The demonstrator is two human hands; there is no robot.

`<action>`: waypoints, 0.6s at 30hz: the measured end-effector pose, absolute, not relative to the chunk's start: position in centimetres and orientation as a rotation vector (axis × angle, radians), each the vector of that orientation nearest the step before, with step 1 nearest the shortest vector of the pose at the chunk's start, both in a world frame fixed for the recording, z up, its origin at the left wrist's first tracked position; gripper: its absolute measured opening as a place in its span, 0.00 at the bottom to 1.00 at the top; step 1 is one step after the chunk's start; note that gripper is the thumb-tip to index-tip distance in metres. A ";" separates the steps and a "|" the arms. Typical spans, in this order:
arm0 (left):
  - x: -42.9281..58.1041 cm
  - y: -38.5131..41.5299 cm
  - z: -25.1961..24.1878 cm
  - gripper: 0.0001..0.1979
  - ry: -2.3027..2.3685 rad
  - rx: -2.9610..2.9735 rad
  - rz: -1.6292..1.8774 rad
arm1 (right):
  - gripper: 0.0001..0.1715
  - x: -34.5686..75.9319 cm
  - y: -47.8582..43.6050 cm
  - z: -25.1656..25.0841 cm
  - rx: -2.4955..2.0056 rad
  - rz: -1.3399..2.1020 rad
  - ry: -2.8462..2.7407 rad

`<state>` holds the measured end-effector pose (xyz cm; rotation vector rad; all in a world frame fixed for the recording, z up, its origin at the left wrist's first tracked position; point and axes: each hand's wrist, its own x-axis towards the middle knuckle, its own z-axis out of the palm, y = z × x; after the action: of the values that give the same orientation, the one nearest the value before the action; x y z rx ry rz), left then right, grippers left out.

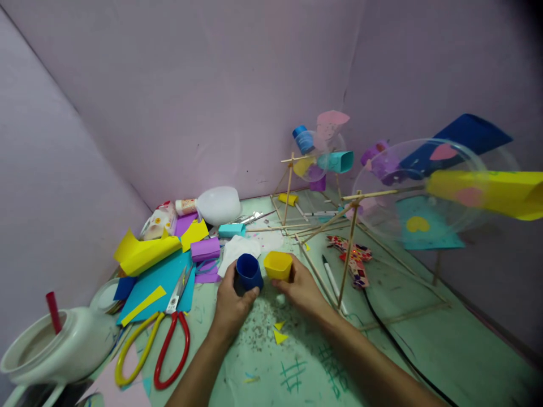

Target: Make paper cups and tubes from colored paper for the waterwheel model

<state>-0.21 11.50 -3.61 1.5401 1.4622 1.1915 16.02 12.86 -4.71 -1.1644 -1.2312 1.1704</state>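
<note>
My left hand (pixel 234 302) is closed around a dark blue paper tube (pixel 250 272), its open end facing up toward me. In my right hand (pixel 302 282) I hold a yellow paper cup shape (pixel 278 265), squarish at the rim, between thumb and fingers. The two paper pieces are side by side, a small gap apart, over the middle of the green table. Small yellow paper scraps (pixel 280 336) lie on the tabletop below my hands. Behind the blue tube is a crumpled white tissue (pixel 241 251), partly covered by my left hand.
Scissors (pixel 172 316) with yellow and red handles lie at left on blue paper (pixel 148 291), near a white pot (pixel 72 345). Two stick-framed wheels with paper pieces stand at right, the nearer (pixel 418 192) large. A floral glue gun (pixel 354 257) trails a black cord; a marker (pixel 333 280) lies beside it.
</note>
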 end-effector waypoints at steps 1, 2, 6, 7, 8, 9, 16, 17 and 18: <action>-0.2 11.4 -3.6 0.31 1.487 1.611 1.135 | 0.24 16.0 12.9 -4.8 -1.180 1.159 -1.299; -0.1 11.3 -3.7 0.30 1.501 1.642 1.099 | 0.23 16.0 12.9 -4.9 -1.200 1.152 -1.352; 0.2 11.2 -3.6 0.30 1.520 1.674 1.048 | 0.22 16.2 12.8 -5.0 -1.327 1.083 -1.425; 0.2 11.3 -3.6 0.30 1.531 1.687 1.033 | 0.23 16.3 12.7 -4.9 -1.363 1.061 -1.431; 0.2 11.3 -3.6 0.31 1.546 1.701 1.014 | 0.23 16.4 12.6 -4.7 -1.402 1.037 -1.437; 0.2 11.3 -3.6 0.31 1.563 1.714 0.996 | 0.24 16.5 12.5 -4.5 -1.441 1.013 -1.443; 0.3 11.3 -3.5 0.28 1.642 1.759 0.959 | 0.25 17.7 12.3 -3.1 -1.697 0.863 -1.650; 0.4 11.2 -3.5 0.28 1.649 1.758 0.958 | 0.24 17.8 12.4 -3.1 -1.708 0.868 -1.673; 0.4 11.2 -3.5 0.28 1.651 1.759 0.957 | 0.23 17.9 12.4 -3.2 -1.710 0.879 -1.682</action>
<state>0.44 11.21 -3.49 1.7589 1.6512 0.9572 17.91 12.43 -3.19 -1.7100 -1.6820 0.8790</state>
